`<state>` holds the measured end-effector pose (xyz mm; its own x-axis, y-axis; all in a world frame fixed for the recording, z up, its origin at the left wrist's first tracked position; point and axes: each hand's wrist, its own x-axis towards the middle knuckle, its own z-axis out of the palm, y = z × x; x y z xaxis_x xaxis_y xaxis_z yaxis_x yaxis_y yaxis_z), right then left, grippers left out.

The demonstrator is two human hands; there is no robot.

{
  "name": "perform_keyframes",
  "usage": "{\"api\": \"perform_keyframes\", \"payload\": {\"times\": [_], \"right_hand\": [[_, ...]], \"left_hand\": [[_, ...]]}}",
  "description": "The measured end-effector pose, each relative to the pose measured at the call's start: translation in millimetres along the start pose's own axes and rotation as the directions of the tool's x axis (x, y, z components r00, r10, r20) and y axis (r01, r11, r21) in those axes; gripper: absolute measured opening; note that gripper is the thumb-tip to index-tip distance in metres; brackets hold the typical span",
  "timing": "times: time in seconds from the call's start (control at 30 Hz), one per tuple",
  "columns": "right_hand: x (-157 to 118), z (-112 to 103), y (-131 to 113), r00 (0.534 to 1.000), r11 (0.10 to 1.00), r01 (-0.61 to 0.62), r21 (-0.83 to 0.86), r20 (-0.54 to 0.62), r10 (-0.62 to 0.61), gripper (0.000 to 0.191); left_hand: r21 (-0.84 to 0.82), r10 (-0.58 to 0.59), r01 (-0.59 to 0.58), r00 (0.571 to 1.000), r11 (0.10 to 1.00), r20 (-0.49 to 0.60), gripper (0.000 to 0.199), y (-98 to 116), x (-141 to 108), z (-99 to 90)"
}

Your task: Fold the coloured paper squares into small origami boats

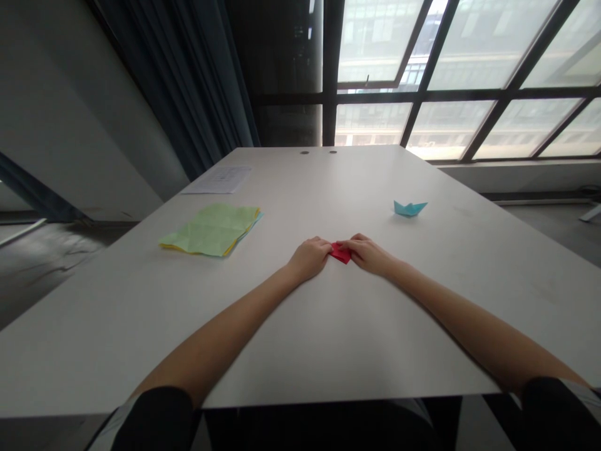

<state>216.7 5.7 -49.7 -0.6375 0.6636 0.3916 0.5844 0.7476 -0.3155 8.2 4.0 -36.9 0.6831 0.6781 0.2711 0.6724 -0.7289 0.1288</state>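
A small piece of folded red paper (342, 254) lies at the middle of the white table (347, 338), between my two hands. My left hand (310, 257) grips its left side with the fingers bent over it. On its right side, my right hand (369, 254) is closed on the paper, with fingertips pressing its top. The fingers cover much of both sides, and a pointed lower corner shows between them. Beyond my right hand stands a blue folded paper boat (410, 209), apart from both hands.
At the left lies a stack of creased paper sheets (213, 228), light green on top with yellow and blue edges beneath. Behind it is a printed white sheet (218, 180). A dark blue curtain (181, 75) and large windows (375, 44) stand past the table.
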Motion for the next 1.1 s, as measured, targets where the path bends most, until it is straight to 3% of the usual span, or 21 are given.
{"api": "perform_keyframes", "payload": {"times": [0.37,0.67,1.0,1.1], "right_hand": [[2.8,-7.9,-8.3,0.993,0.993,0.120,0.017,0.017,-0.120,0.026],[-0.3,-7.7,-13.9,0.985,0.985,0.174,-0.001,0.014,-0.174,0.019],[-4.1,-7.3,-18.7,0.979,0.977,0.204,-0.053,-0.006,-0.205,0.014],[-5.1,-7.2,-17.6,0.985,0.982,0.157,-0.105,-0.062,-0.164,0.014]], "left_hand": [[0.143,-0.043,0.037,0.998,0.989,0.042,0.018,9.5,1.8,-6.1],[0.146,-0.084,0.074,0.995,0.986,0.060,0.017,15.7,1.0,-8.3],[0.207,-0.120,0.110,0.992,0.972,0.034,0.017,20.4,-1.1,-7.1],[0.233,-0.108,0.105,0.994,0.967,0.001,0.020,19.4,-2.3,-6.5]]}}
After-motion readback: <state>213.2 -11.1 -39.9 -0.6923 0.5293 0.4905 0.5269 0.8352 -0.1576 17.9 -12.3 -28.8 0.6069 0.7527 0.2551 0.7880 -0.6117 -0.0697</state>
